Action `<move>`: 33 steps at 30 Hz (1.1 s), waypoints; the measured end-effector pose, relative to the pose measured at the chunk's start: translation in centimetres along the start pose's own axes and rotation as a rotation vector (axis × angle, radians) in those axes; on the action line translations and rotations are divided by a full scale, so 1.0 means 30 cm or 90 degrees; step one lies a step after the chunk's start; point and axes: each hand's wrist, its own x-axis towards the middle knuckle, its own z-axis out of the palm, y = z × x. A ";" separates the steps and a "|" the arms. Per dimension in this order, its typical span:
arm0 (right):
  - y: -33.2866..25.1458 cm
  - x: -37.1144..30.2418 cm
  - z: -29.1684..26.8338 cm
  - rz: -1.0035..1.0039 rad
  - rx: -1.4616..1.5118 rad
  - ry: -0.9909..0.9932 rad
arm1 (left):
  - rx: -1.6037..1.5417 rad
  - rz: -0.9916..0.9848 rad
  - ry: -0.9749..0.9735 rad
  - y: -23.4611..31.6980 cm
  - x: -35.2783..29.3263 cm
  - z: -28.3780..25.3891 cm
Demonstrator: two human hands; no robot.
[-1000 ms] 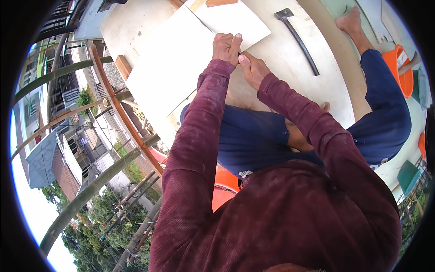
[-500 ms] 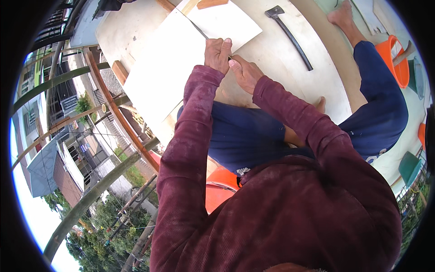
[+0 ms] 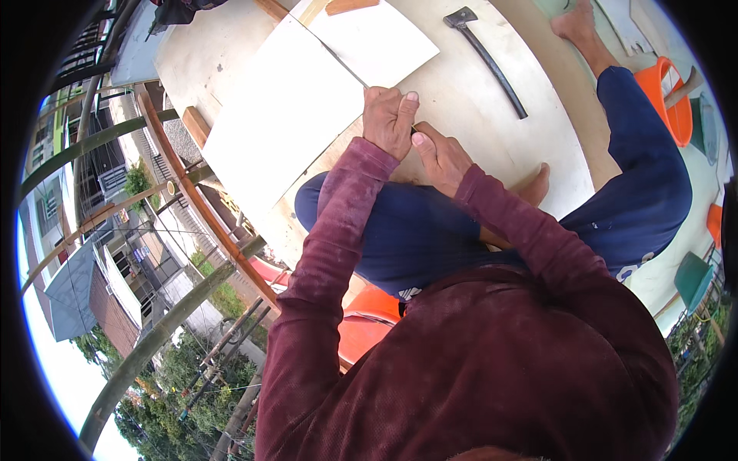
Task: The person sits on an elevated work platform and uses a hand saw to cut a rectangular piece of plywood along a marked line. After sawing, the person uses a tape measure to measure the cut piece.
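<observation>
Black shows between my hands: a sliver of the tool [image 3: 413,131], mostly hidden. My left hand [image 3: 388,121] is curled tight around it; my right hand [image 3: 444,161] closes on it just beside. Ahead, at my left knuckles, lies the white sheet [image 3: 261,100], crossed by a dark line [image 3: 332,54] that already reaches its near edge. The parts on either side lie together; whether the line is cut through, I can't tell. Beyond, a wood block [image 3: 352,6] rests on the sheet; to the right, a hatchet [image 3: 490,63].
</observation>
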 end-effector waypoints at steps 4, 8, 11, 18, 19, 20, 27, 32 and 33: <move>0.048 -0.128 -0.022 -0.074 0.030 0.034 | -0.026 0.012 0.020 0.085 -0.040 0.053; 0.058 0.160 0.067 -0.058 0.056 0.089 | 0.078 0.024 -0.003 -0.107 0.127 -0.017; 0.067 0.118 0.058 -0.041 0.012 0.059 | 0.038 0.004 0.008 -0.074 0.082 -0.008; 0.010 0.012 0.004 0.002 -0.008 0.016 | -0.012 -0.026 0.038 0.012 0.014 0.025; 0.031 0.118 0.043 -0.035 -0.006 0.058 | 0.024 -0.033 0.026 -0.060 0.078 -0.006; 0.053 0.194 0.048 -0.076 -0.007 0.123 | 0.057 -0.018 0.008 -0.102 0.163 -0.017; 0.064 -0.169 -0.040 -0.069 0.050 0.035 | -0.054 0.006 -0.017 0.152 -0.073 0.080; 0.084 0.098 0.027 -0.037 -0.030 0.025 | 0.058 -0.058 0.026 -0.079 0.103 -0.016; 0.116 0.156 0.056 -0.054 -0.019 0.044 | 0.086 -0.071 -0.050 -0.106 0.146 -0.043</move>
